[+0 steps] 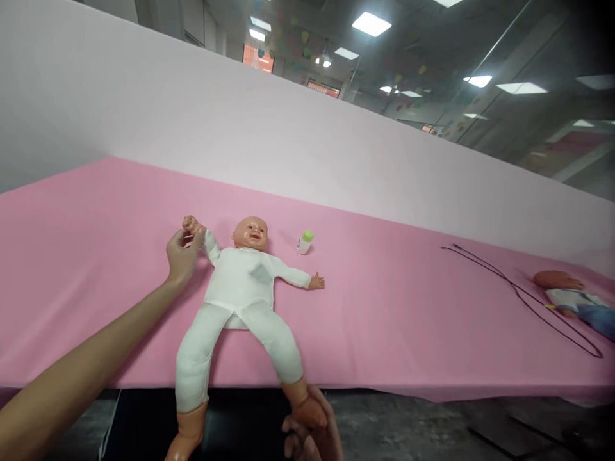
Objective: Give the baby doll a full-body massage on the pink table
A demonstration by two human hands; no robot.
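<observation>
The right hand (330, 432) is curled around one foot (310, 410) of the baby doll (243, 278). The doll lies on its back on the pink cloth (394, 307), between both hands. The left hand (182, 257) pinches its wrist (202, 229). To the right of that hand stands a little white bottle (303, 245), green lid (308, 235) on; I can't see what's inside.

The nearer doll (240, 272) has a glossy plastic head (252, 233) and matt cloth outfit (281, 339); the bottle (304, 242) looks smooth plastic.
</observation>
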